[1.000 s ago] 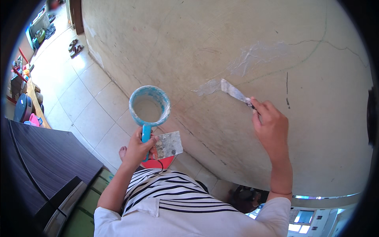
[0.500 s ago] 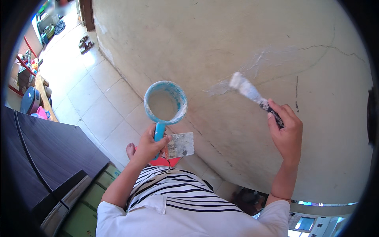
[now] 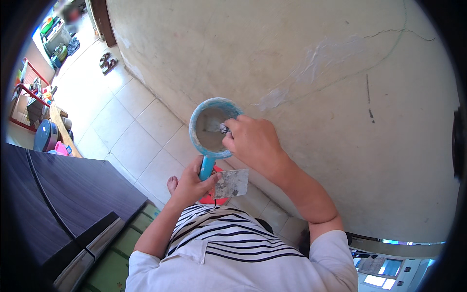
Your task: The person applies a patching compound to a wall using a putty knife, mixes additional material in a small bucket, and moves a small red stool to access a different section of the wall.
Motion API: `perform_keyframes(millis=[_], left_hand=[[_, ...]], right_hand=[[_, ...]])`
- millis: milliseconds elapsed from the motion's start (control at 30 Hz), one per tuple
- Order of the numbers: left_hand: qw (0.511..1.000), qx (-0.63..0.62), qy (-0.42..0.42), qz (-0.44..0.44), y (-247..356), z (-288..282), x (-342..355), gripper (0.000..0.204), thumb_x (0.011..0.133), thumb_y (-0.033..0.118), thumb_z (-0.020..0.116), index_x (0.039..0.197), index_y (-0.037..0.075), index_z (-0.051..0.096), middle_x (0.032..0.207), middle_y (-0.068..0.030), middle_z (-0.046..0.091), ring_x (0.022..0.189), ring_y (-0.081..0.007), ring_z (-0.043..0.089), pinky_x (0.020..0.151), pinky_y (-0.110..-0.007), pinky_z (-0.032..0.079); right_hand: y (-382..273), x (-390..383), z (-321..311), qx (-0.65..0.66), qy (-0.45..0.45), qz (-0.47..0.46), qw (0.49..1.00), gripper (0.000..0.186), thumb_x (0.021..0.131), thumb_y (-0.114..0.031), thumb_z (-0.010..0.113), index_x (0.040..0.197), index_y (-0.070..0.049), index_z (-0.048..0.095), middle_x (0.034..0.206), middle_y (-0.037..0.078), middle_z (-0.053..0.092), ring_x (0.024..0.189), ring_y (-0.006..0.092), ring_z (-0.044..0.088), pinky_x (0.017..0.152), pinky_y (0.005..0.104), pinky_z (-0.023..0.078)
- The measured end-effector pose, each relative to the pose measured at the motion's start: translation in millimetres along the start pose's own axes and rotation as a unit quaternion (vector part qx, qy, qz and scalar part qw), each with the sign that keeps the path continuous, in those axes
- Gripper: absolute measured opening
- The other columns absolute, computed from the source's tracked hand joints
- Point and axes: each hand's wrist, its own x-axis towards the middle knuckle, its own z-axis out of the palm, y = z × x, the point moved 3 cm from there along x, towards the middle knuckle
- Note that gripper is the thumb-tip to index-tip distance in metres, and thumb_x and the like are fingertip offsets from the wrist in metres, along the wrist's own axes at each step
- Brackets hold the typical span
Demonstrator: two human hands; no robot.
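Note:
My left hand (image 3: 191,184) is closed round the handle of a blue water dipper (image 3: 207,168), its rim smeared white. Greyish-white paste (image 3: 206,134) lies inside the cup. A flat, stained, whitish square plate (image 3: 231,183) juts out from the same hand, pinned near the handle. My right hand (image 3: 255,141) reaches over the dipper's right rim, fingers closed on a putty knife (image 3: 224,128). Its blade points down into the cup and is mostly hidden. On the wall beyond, a glossy whitish patch (image 3: 311,63) covers part of a crack (image 3: 401,30).
The beige wall (image 3: 301,146) rises along my right. A dark cabinet (image 3: 78,180) stands at my left. Sandals (image 3: 108,63) lie on the tiled floor (image 3: 121,131) ahead. A red thing (image 3: 219,197) is below my hands, next to my bare foot (image 3: 172,185). Cluttered shelves (image 3: 36,92) stand far left.
My right hand has come away from the wall, left and toward me, bringing the putty knife into the dipper. My left hand still holds the dipper and plate, slightly shifted in view.

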Motion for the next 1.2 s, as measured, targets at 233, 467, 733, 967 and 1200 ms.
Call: perform_keyframes(millis=[233, 467, 733, 967, 1200], left_hand=[[1.0, 0.001, -0.01, 0.003, 8, 1, -2, 0.031, 0.093, 0.009, 0.07, 0.115, 0.0, 0.051, 0.081, -0.002, 0.057, 0.061, -0.0091, 0.059, 0.057, -0.026, 0.048], [0.999, 0.023, -0.003, 0.025, 9, -1, -3, 0.038, 0.091, 0.017, 0.075, 0.115, 0.0, 0.051, 0.082, -0.0051, 0.061, 0.057, -0.0079, 0.06, 0.047, -0.022, 0.046], [0.999, 0.041, 0.012, 0.016, 9, 0, -1, 0.029, 0.093, 0.015, 0.071, 0.111, 0.001, 0.052, 0.079, -0.0037, 0.06, 0.057, -0.0092, 0.061, 0.05, -0.025, 0.047], [1.0, -0.002, -0.012, 0.012, 8, 0, 0, 0.032, 0.093, 0.014, 0.071, 0.113, 0.001, 0.05, 0.083, -0.006, 0.063, 0.056, -0.0097, 0.062, 0.046, -0.023, 0.046], [0.999, 0.016, -0.024, 0.021, 13, -2, -2, 0.031, 0.092, 0.011, 0.071, 0.111, 0.001, 0.049, 0.079, -0.005, 0.062, 0.053, -0.0107, 0.062, 0.043, -0.024, 0.046]], right_hand=[[11, -2, 4, 0.143, 0.017, 0.012, 0.989, 0.028, 0.082, -0.022, 0.065, 0.104, -0.008, 0.076, 0.092, 0.014, 0.072, 0.084, 0.0317, 0.07, 0.075, 0.0411, 0.055], [46, -36, -1, 0.26, 0.048, 0.051, 0.963, 0.032, 0.084, -0.019, 0.069, 0.114, -0.009, 0.074, 0.088, 0.012, 0.069, 0.076, 0.0264, 0.066, 0.071, 0.0364, 0.052], [52, -66, -1, 0.277, 0.072, 0.096, 0.953, 0.031, 0.087, -0.017, 0.069, 0.116, -0.01, 0.073, 0.1, 0.009, 0.071, 0.081, 0.0263, 0.068, 0.073, 0.0334, 0.054], [66, -82, 31, 0.422, 0.067, 0.149, 0.892, 0.031, 0.088, -0.011, 0.072, 0.118, -0.005, 0.071, 0.104, 0.01, 0.073, 0.087, 0.0138, 0.067, 0.078, 0.0284, 0.052], [58, -99, 37, 0.424, 0.118, 0.152, 0.885, 0.036, 0.09, -0.015, 0.076, 0.122, -0.002, 0.067, 0.103, 0.006, 0.072, 0.091, 0.0088, 0.063, 0.083, 0.025, 0.051]])
